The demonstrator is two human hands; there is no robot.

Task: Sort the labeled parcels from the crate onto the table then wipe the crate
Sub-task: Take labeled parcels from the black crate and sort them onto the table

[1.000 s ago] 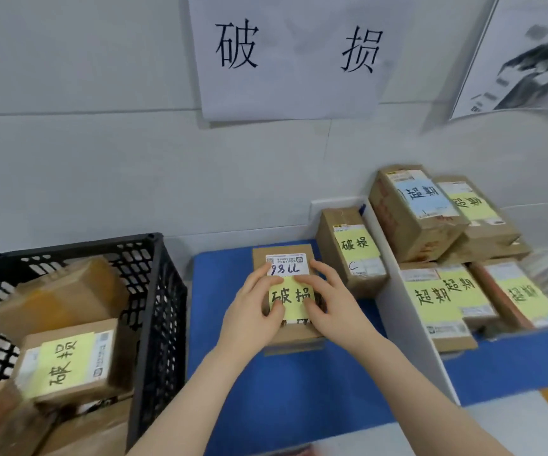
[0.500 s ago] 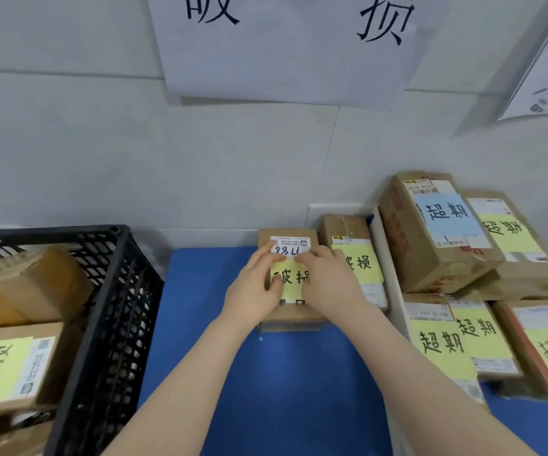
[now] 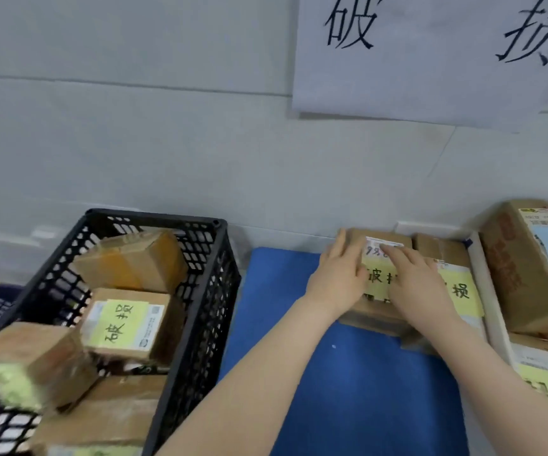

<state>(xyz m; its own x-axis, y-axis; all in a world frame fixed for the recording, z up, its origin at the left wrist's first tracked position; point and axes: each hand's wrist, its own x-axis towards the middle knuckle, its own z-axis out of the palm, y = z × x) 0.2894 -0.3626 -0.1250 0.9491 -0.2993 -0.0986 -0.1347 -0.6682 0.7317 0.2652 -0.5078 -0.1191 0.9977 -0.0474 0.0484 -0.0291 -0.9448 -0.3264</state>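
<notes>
Parcel with a yellow label lies on the blue bench, at its far edge by the wall, just beside a second labelled parcel on its right. The left grip lies spread along the parcel's left edge, thumb on top. The right grip rests flat on the label, fingers straight. Left of the bench stands the black crate, with more boxes inside. A paper sign hangs on the wall above.

one black crate at 9 o'clock, four parcels visible in it; four more parcels on the blue table at 3 o'clock; two hands; one paper sign.
</notes>
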